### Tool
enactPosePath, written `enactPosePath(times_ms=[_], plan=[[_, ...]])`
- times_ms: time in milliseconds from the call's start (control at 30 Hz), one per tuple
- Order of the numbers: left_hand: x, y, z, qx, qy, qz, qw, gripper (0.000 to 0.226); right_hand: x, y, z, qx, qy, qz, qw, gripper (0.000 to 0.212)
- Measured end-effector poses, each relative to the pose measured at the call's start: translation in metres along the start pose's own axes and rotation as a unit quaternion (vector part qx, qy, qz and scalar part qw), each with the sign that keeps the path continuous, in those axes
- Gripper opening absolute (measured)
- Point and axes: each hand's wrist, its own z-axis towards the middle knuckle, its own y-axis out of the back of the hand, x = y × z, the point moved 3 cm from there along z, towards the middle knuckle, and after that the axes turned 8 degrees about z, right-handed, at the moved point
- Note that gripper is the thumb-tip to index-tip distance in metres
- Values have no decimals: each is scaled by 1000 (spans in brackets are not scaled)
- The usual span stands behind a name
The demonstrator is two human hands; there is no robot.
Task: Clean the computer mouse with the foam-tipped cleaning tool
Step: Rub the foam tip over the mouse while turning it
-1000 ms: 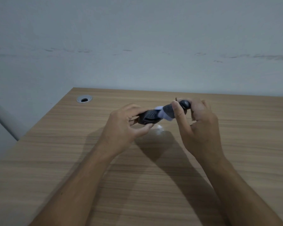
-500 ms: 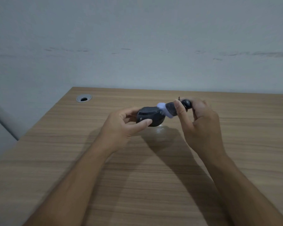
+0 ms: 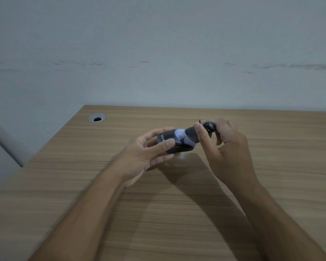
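Note:
My left hand [image 3: 149, 153] holds a dark computer mouse [image 3: 168, 143] a little above the wooden desk, thumb across its near side and fingers behind it. White lettering shows on the mouse's top. My right hand [image 3: 224, 147] grips the dark handle of the foam-tipped cleaning tool [image 3: 193, 135]. Its pale lilac foam tip [image 3: 183, 137] is pressed against the right end of the mouse. The far end of the handle pokes out above my right thumb.
The wooden desk [image 3: 177, 204] runs up to a plain grey wall. A round metal cable grommet [image 3: 97, 117] sits near the desk's far left corner. A grey bar slants down past the desk's left edge.
My left hand has turned the mouse, so its lettered top now faces me. The foam tip has slid along the mouse's right end. Both hands stayed at about the same place.

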Motion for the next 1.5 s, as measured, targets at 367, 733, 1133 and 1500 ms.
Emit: enactPosePath(times_ms=[367,733,1133,1500], plan=[[5,2,4,-62,-94,200,973,60,-1,-1,0,27,16,-12,999,16],[3,1,2,-84,-105,276,952,60,3,-6,-1,32,13,-28,999,20],[-11,-13,-9,-77,-160,396,901,64,7,-6,-1,-4,12,-47,999,26],[-24,-18,-14,-91,-210,486,844,52,23,-3,-1,61,70,-11,996,24]])
